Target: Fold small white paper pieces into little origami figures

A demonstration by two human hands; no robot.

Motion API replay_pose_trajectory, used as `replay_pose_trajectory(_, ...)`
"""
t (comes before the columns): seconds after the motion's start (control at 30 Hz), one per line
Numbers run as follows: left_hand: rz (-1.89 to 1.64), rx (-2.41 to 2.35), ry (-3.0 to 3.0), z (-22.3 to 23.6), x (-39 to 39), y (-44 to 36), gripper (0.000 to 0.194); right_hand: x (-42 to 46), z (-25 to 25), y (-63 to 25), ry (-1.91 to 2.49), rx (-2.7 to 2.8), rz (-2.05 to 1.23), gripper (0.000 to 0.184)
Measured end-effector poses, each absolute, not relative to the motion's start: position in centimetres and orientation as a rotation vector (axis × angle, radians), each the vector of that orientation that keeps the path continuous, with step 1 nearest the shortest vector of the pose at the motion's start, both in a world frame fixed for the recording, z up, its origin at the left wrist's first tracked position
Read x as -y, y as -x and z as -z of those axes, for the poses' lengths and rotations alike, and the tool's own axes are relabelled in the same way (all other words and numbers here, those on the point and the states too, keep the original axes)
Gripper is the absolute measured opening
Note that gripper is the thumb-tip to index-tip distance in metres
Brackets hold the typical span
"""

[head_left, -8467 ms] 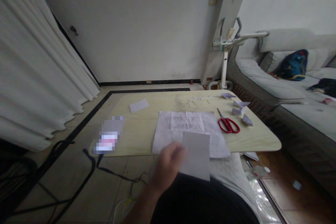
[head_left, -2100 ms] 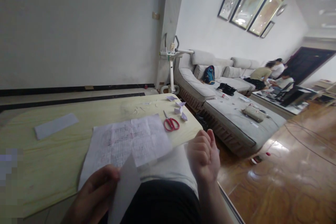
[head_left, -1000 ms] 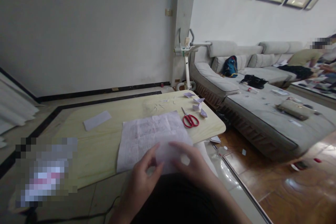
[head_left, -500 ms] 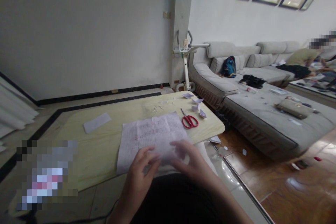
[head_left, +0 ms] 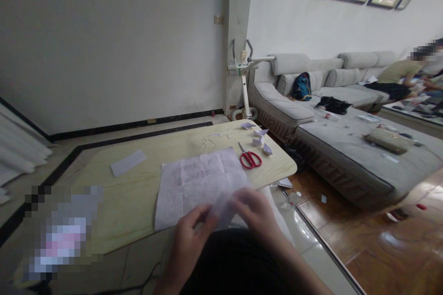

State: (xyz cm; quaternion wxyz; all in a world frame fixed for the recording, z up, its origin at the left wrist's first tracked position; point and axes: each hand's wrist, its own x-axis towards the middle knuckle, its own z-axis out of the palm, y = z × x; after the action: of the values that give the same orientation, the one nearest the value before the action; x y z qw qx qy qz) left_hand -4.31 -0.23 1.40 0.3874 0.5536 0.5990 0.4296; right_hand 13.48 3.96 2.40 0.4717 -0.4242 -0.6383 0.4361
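Observation:
My left hand [head_left: 188, 239] and my right hand [head_left: 258, 214] both pinch a small white paper [head_left: 223, 209] just above my lap, at the near edge of the pale wooden table [head_left: 138, 193]. The paper is blurred by motion between my fingers. A large creased sheet with faint writing [head_left: 197, 179] lies on the table right behind my hands. Red-handled scissors [head_left: 249, 157] rest to the right of that sheet.
Small folded paper pieces [head_left: 261, 140] and paper scraps [head_left: 211, 136] lie at the table's far right. A white strip [head_left: 128, 162] lies at the left. A grey sofa [head_left: 332, 133] with a blue bag stands to the right, where other people sit far off.
My left hand held the paper alone earlier; my right hand has joined it. Over the last second both hands work the paper and have shifted slightly nearer to me.

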Motion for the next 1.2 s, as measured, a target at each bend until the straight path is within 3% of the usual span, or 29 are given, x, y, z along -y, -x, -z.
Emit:
replay_pose_trajectory(0.3, -1.068, -1.481, -1.433, -1.6, 0.6, 4.0, 0.039, -3.9, -2.1, -13.3, 1.004, 1.451, -1.274, 0.024)
replay_pose_trajectory(0.57, -0.972, -1.430, -1.480, -1.7, 0.0, 4.4, 0.025, -3.9, -1.8, -13.2, 1.067, 1.470, -1.198, 0.023)
replay_pose_trajectory(0.87, -0.958, -1.443, -1.441, -1.9, 0.5, 3.7, 0.037, -3.9, -2.7, -13.3, 1.042, 1.342, -1.372, 0.033)
replay_pose_trajectory(1.2, -0.964, -1.377, -1.501, -1.8, 0.5, 3.5, 0.041, -3.9, -2.4, -13.1, 1.091, 1.299, -1.295, 0.036)
